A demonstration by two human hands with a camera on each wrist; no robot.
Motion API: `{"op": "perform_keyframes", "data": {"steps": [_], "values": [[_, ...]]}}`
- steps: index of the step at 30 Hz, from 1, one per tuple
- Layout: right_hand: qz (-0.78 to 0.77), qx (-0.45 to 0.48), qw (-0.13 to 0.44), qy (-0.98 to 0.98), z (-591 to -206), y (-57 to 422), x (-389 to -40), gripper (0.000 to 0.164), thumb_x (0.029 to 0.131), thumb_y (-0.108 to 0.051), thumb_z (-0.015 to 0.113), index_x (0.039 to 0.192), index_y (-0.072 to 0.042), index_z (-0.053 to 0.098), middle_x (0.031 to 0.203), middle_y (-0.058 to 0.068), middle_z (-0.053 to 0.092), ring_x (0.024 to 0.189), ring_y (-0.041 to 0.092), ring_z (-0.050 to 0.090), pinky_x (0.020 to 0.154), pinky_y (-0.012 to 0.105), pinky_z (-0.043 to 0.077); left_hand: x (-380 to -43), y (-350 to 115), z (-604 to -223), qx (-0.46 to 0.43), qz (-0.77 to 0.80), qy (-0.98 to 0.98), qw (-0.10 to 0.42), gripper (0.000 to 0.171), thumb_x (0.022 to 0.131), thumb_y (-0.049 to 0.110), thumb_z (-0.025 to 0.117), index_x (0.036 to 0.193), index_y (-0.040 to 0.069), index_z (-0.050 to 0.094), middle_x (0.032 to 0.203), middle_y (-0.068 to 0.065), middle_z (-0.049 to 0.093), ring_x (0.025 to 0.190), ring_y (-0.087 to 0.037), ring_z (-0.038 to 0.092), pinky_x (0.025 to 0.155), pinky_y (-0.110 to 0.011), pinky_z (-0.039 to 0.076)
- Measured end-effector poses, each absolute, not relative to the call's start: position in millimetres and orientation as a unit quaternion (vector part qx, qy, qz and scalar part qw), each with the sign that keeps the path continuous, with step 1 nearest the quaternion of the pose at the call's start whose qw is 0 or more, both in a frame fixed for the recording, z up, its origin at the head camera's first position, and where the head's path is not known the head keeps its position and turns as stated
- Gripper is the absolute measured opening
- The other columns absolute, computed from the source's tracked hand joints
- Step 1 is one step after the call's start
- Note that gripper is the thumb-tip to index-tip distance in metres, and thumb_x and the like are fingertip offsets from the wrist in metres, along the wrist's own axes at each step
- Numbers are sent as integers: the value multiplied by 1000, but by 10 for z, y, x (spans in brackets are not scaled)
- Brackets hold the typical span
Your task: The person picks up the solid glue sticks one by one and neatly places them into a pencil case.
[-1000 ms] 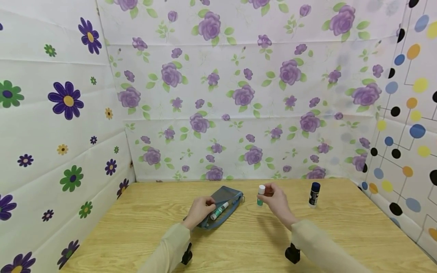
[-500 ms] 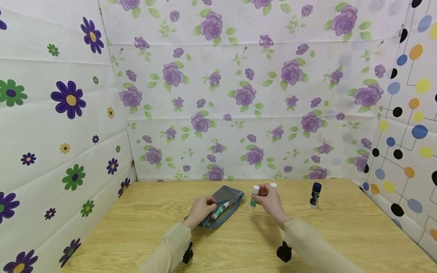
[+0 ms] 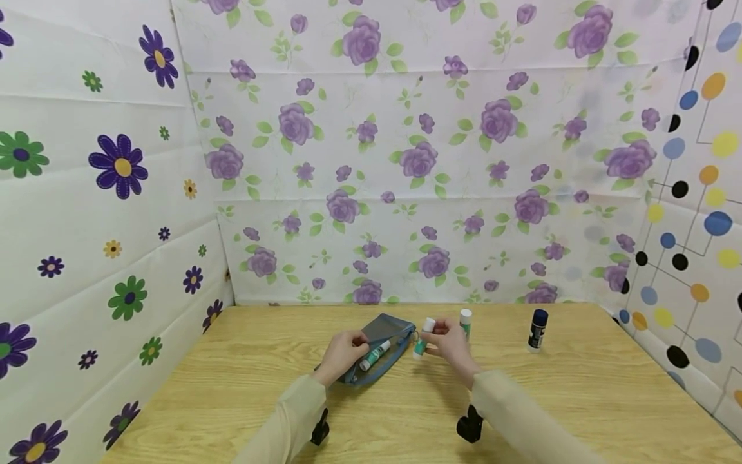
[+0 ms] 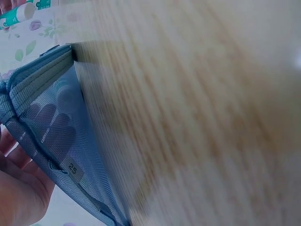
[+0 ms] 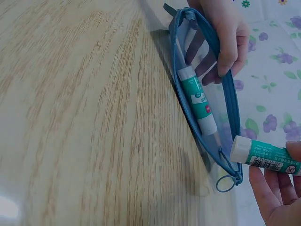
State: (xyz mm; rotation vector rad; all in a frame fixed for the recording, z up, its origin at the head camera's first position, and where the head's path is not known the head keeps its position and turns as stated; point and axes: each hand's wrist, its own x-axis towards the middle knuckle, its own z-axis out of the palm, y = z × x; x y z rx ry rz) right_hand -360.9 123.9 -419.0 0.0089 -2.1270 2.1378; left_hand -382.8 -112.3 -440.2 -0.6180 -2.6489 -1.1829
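Note:
My left hand (image 3: 343, 353) grips the upper edge of a blue mesh zip pouch (image 3: 382, 324), whose zipped mouth is spread apart. A green and white glue stick (image 5: 196, 100) lies inside it. In the right wrist view, fingers reach behind the mesh beside that stick. My right hand (image 3: 452, 348) pinches a second glue stick (image 5: 270, 156), tilted, with its white end right at the ring end of the pouch mouth. Behind that hand another white-capped glue stick (image 3: 466, 318) stands upright, its lower part hidden.
A glue stick with a dark blue cap (image 3: 538, 330) stands upright on the wooden table (image 3: 232, 386), further right. Patterned cloth walls (image 3: 417, 161) rise behind and on both sides. In the left wrist view, the pouch shows a "25" tag (image 4: 73, 167).
My right hand has moved left toward the pouch, and its glue stick has gone from upright to tilted. The standing white-capped stick has come into view behind it. My left hand stays in place.

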Motion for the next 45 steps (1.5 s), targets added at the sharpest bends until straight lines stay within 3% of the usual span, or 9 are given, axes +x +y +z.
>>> {"op": "perform_keyframes", "data": {"steps": [22,29,36,45], "values": [[774,-23,-10,-633,-4286,1013,-3631,26,84,1,61,102,11,46,94,18,51,79,26,57,78,48,43,-3817,-1123,-4401,-219,-389,-889,100,9,84,5,59,88,5,67,79,2,59,68,-12,54,61,-31,44],[772,-35,-24,-634,-4308,937,-3624,19,83,1,62,95,11,51,83,17,58,70,23,60,74,44,47,-3829,-1128,-4407,-222,-392,-887,101,9,84,5,58,87,6,67,78,3,59,66,-12,53,61,-30,43],[764,-54,-40,-642,-4292,839,-3605,32,84,-1,62,107,16,46,85,21,60,75,27,62,73,40,48,-3832,-1122,-4408,-224,-394,-886,101,9,83,4,58,87,5,66,76,3,58,65,-12,52,60,-30,43],[759,-57,-57,-646,-4293,741,-3578,23,85,-1,60,99,16,55,77,19,62,65,22,62,69,38,49,-3830,-1119,-4401,-217,-393,-889,95,8,84,7,58,87,6,66,77,3,58,66,-11,52,60,-30,43]]}}
